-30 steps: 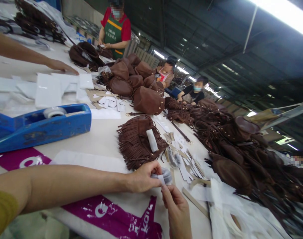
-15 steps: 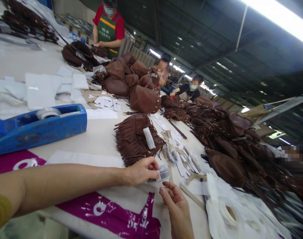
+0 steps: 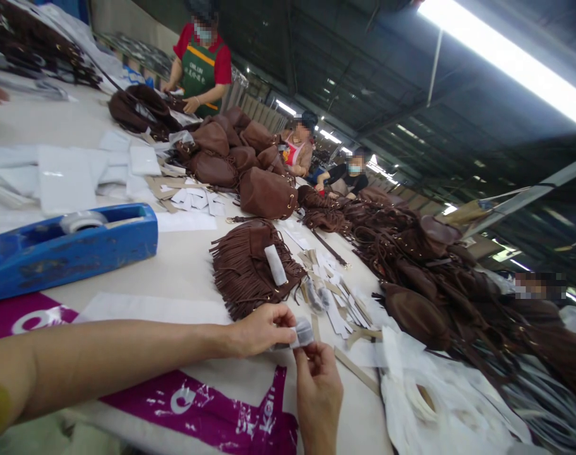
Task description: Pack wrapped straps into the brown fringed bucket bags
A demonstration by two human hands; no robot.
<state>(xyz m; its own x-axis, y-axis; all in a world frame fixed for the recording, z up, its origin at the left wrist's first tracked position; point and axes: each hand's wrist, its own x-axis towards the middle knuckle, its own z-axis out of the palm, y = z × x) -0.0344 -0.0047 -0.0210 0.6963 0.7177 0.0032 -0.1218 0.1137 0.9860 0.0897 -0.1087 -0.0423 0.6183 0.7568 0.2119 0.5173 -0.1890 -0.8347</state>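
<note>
My left hand (image 3: 258, 328) pinches a small clear packet (image 3: 301, 333) with something grey inside, low over the table. My right hand (image 3: 318, 390) comes up from below, fingertips closed on the packet's lower edge. Just beyond them lies a brown fringed bag (image 3: 250, 265) with a white paper roll (image 3: 275, 265) on top. Loose white and tan tags (image 3: 338, 303) are scattered to its right.
A blue tape dispenser (image 3: 65, 249) sits at left; white sheets (image 3: 65, 177) lie behind it. Piles of brown bags (image 3: 240, 164) run along the table and fill the right side (image 3: 439, 284). Several other people work at the far end. A purple-printed bag (image 3: 212, 404) lies under my hands.
My right hand dropped away from the packet, then rose back to pinch it. Another person's arm at upper left withdrew from the table. The view shifted slightly right.
</note>
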